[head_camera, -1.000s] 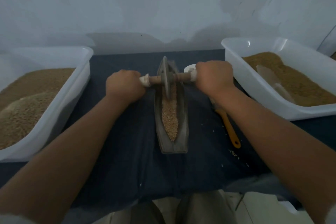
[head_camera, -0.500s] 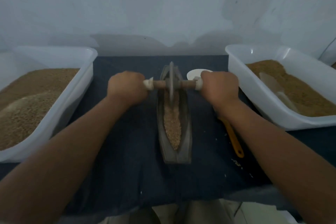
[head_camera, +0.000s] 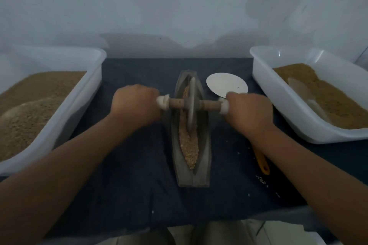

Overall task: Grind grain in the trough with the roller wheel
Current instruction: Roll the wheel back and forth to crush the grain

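The wheel (head_camera: 191,117) is a thin grey disc standing on edge in the trough (head_camera: 205,155), a little beyond the middle of its length, with its lower rim sunk into the grain (head_camera: 188,149). The grain is a coarse, tan, crumbly strip along the bottom of the groove. The trough is dull grey and boat-shaped, narrowing at the far end and squared off at the near one, and lies lengthways away from me. A round wooden axle (head_camera: 210,105) runs through the wheel's hub, with a white collar at each end. My left grip (head_camera: 135,103) is curled tight around the left end and my right grip (head_camera: 249,113) around the right end, knuckles up, so the wheel sits midway between them and the trough passes under the axle. Under it all is the desk (head_camera: 139,185), covered with dark blue cloth and dotted with pale spilled grains near my right forearm. A flat white disc (head_camera: 225,85) lies just beyond the right grip, and a yellow handle (head_camera: 262,163) shows beside that forearm. I cannot tell whether the two join. A white plastic bin (head_camera: 95,77) of sandy meal stands to the left and another bin (head_camera: 264,85) to the right.
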Available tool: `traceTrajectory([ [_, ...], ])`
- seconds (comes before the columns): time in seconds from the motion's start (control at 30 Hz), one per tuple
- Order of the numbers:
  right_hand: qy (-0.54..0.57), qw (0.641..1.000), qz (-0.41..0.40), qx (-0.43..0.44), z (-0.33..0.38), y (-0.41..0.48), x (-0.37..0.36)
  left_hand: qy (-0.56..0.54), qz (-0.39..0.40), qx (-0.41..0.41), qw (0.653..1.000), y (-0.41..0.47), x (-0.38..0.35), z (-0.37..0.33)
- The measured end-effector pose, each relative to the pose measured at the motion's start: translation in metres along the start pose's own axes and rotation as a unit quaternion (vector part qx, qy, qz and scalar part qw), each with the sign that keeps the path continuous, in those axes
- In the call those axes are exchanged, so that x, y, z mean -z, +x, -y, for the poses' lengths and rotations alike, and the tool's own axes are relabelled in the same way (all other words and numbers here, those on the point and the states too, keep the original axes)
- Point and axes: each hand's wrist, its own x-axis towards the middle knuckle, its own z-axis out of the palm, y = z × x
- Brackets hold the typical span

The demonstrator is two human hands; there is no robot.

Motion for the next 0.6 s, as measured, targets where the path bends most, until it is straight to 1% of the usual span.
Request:
traceTrajectory([
  [0.13,-0.008,0.999,0.017,-0.034,0.003,0.053,-0.001,-0.041,0.044,0.059,0.996,0.045,-0.002,-0.003],
  [0.2,-0.028,0.999,0.036,-0.024,0.004,0.053,0.004,-0.051,0.049,0.066,0.995,0.037,0.004,-0.005],
  [0.27,-0.046,0.999,0.023,-0.005,0.004,0.033,0.011,-0.04,0.048,0.053,0.997,0.011,0.007,-0.004],
  [0.33,-0.024,0.999,-0.01,0.03,0.004,0.004,0.016,-0.021,0.03,0.031,0.999,-0.02,0.01,-0.001],
  [0.37,-0.012,0.999,-0.012,0.044,0.002,-0.01,0.019,-0.008,0.015,0.016,1.0,-0.034,0.011,-0.001],
  [0.43,-0.007,0.999,-0.012,0.049,-0.001,-0.027,0.015,0.015,-0.025,-0.002,1.0,-0.049,0.015,-0.001],
  [0.47,-0.01,0.999,-0.013,0.039,-0.002,-0.027,0.011,0.017,-0.032,-0.005,0.999,-0.048,0.015,-0.002],
  [0.53,-0.017,1.0,-0.003,0.009,-0.002,-0.011,0.002,0.011,-0.003,-0.001,1.0,-0.03,0.01,-0.004],
  [0.6,-0.018,1.0,-0.004,-0.013,0.0,0.017,-0.007,-0.007,0.032,0.035,0.999,0.005,0.009,-0.006],
])
